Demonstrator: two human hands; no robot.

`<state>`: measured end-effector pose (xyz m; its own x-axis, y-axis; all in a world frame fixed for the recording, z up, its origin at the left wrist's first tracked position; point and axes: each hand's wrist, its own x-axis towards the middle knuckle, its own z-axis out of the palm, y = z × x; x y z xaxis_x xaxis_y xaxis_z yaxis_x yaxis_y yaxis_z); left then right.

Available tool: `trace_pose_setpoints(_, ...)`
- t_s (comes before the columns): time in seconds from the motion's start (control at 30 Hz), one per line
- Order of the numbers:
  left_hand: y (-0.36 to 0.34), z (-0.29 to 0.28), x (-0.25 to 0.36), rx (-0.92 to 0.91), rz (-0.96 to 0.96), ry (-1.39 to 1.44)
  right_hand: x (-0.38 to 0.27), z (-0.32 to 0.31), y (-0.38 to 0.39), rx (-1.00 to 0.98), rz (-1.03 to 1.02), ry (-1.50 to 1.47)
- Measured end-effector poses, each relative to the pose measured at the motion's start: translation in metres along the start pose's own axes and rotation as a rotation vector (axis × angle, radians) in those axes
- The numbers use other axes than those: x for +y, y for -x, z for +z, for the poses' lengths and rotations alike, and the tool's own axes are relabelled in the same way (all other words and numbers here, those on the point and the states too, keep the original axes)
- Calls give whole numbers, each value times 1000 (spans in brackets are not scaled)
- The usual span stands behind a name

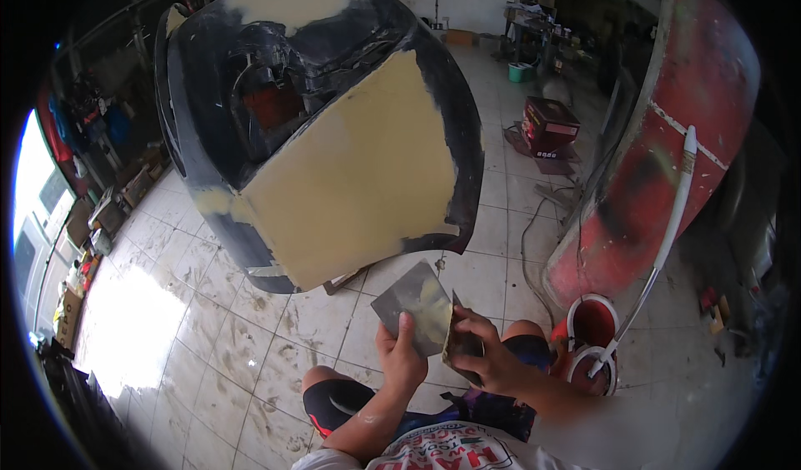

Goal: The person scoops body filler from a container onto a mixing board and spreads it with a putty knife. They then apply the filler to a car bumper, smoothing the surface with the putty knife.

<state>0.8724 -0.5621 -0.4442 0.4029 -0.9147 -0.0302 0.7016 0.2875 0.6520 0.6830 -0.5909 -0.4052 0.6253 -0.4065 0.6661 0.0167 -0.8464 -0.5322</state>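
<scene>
1. Two hands are working just below the black car body panel (334, 128) patched with yellow filler.
2. Left hand (400, 355) is gripping a flat grey metal spreader (410, 301).
3. Right hand (492, 357) is holding a smaller spreader (459, 343), its edge touching the grey one.

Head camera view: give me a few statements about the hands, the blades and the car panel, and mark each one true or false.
1. The left hand holds a flat grey spreader plate. True.
2. The right hand is empty. False: it grips a second smaller blade against the plate's edge.
3. The dark car panel carries a large patch of yellowish filler. True.
4. The panel rests on a workbench. False: it stands on the tiled floor.
5. A red panel leans at the right. True.
</scene>
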Motion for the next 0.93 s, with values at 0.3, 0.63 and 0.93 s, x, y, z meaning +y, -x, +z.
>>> trace_pose_setpoints(0.3, -21, -15, 25, -210, 92, -97, 77, -115, -89, 85, 4, 716)
trace_pose_setpoints(0.63, -77, -8, 5, -277, 70, -74, 109, -188, -350, 290, -138, 574)
trace_pose_setpoints(0.93, -80, -15, 11, -416, 78, -54, 119, -170, -308, 6, -359, 679)
